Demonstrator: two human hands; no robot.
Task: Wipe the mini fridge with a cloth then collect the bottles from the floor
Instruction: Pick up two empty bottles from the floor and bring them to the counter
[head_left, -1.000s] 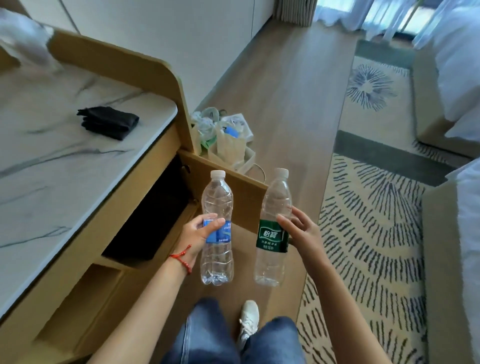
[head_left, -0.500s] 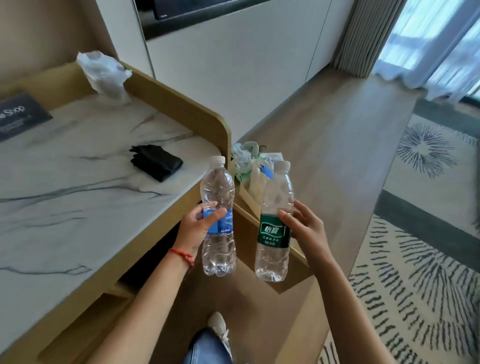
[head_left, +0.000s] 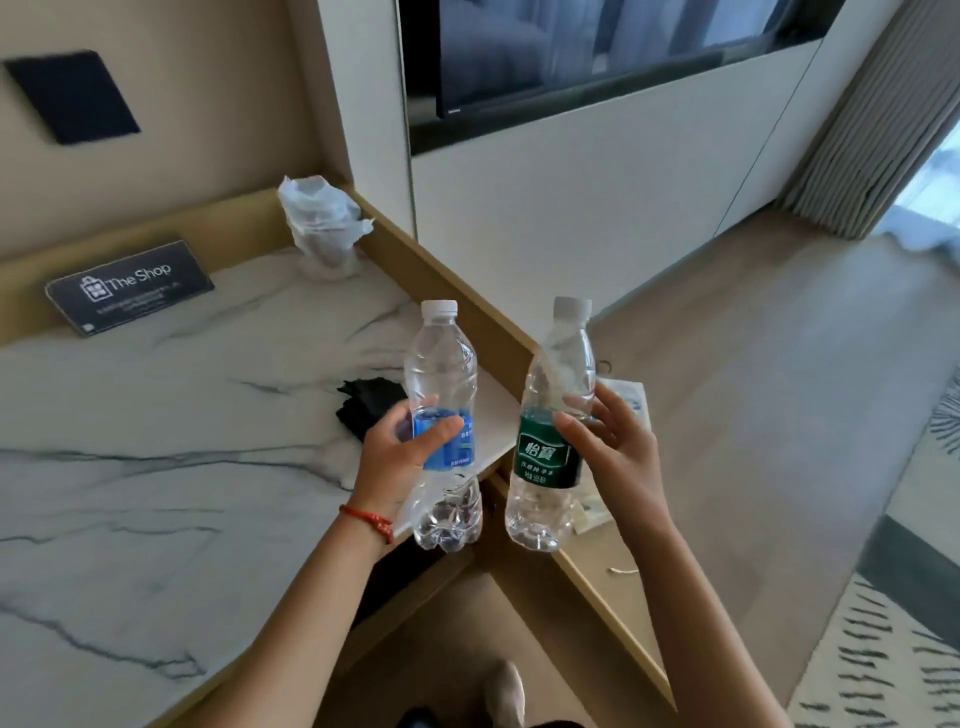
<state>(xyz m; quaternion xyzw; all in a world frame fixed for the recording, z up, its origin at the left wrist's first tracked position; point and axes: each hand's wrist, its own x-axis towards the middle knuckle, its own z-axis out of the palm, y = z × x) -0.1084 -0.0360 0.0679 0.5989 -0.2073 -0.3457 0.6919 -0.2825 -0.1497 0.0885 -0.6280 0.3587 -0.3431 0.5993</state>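
Note:
My left hand grips a clear bottle with a blue label upright over the right edge of the marble counter. My right hand holds a second clear bottle with a green label, also upright, beside the first and just past the counter's edge. A folded black cloth lies on the counter, partly hidden behind my left hand. The dark opening under the counter is mostly out of sight.
A wrapped cup in white plastic stands in the counter's back corner. A dark "The Shop" sign leans on the back ledge. A wooden side panel juts out right of the counter, with paper bags behind it. Wood floor and a patterned rug lie to the right.
Both hands have risen with the bottles from low near the floor to counter height, and the view has tilted up toward the wall and television.

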